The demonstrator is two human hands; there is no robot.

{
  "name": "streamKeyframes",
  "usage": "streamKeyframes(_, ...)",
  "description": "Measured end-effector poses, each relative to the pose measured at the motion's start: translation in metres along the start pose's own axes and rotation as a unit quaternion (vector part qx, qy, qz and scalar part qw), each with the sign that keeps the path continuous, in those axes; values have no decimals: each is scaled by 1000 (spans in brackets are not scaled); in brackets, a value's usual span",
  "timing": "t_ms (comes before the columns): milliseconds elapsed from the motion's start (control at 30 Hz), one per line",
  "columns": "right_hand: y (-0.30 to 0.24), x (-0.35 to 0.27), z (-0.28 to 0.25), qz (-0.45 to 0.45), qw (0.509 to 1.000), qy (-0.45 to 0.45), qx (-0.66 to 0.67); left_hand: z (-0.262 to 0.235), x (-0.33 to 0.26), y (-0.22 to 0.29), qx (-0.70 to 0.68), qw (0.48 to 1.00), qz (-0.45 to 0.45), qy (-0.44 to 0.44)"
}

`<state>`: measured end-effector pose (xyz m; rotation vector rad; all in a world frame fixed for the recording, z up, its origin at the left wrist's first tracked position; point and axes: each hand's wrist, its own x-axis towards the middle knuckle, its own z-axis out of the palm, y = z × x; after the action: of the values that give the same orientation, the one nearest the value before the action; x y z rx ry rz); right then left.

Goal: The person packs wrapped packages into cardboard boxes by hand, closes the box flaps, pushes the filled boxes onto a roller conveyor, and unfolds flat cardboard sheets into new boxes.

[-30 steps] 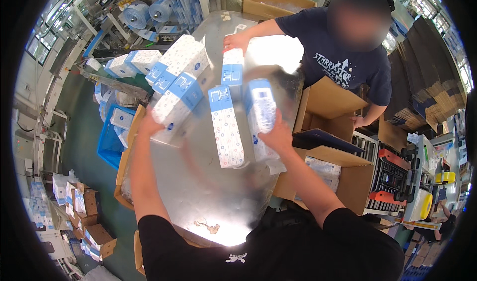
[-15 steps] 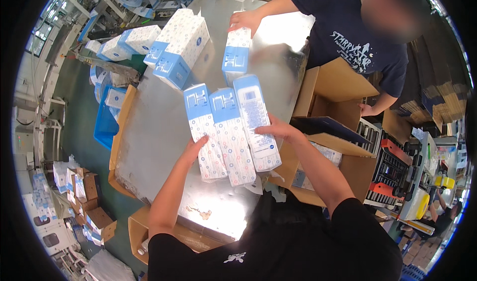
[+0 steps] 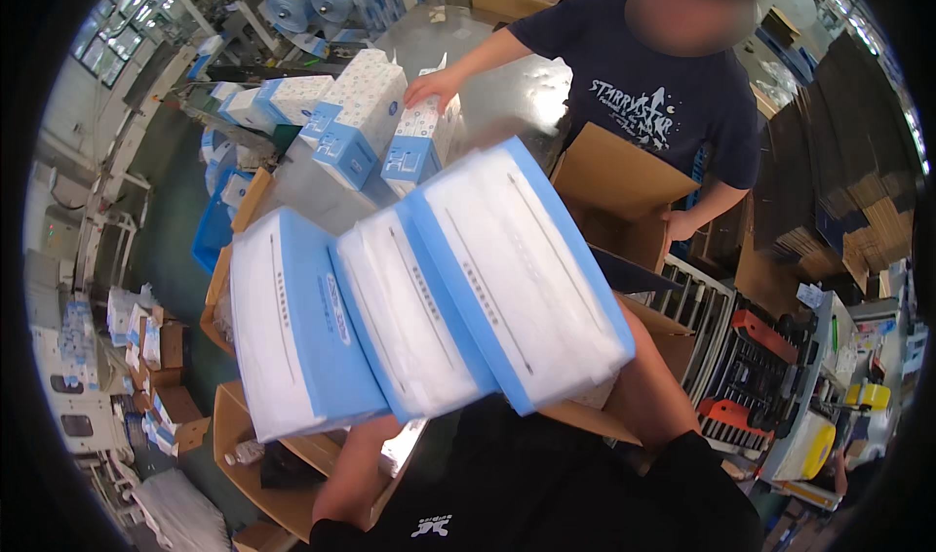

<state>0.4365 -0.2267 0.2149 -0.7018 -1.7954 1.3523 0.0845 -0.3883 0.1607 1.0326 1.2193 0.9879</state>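
Three white-and-blue plastic-wrapped tissue packs (image 3: 424,303) are lifted close in front of me, side by side, their slotted broad faces turned up. My left hand (image 3: 383,429) grips the row from below at the left, its fingers mostly hidden behind the packs. My right hand is hidden behind the rightmost pack; only its forearm (image 3: 651,381) shows, reaching up to the pack's side. The packs hang above the metal table (image 3: 307,177) and cover much of it. Beyond them, a co-worker's hand (image 3: 434,89) rests on another tissue pack (image 3: 411,157).
More packs (image 3: 366,89) stand at the table's far left. An open carton (image 3: 614,216) stands at the right, with the co-worker's other hand (image 3: 680,225) on its edge. Another carton (image 3: 668,335) is partly hidden near my right arm, beside a roller conveyor (image 3: 687,318). A carton (image 3: 234,420) sits lower left.
The three packs have been raised from the table toward me and tipped, so their slotted faces now show. The co-worker's hand and its pack have moved left, toward the standing packs.
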Motion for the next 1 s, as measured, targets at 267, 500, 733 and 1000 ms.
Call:
streamKeyframes(267,2,-148,-109,93,961,66,254,206,-63,26,333,929,161,16)
streamKeyframes(500,83,-119,-217,334,879,-261,-219,320,-16,-57,-5,945,-319,-68)
streamKeyframes(733,83,-173,-197,326,861,-147,-361,285,51,-14,344,935,20,-85)
streamKeyframes(1000,49,-234,-114,249,875,232,-344,304,184,-55,534,818,188,-101)
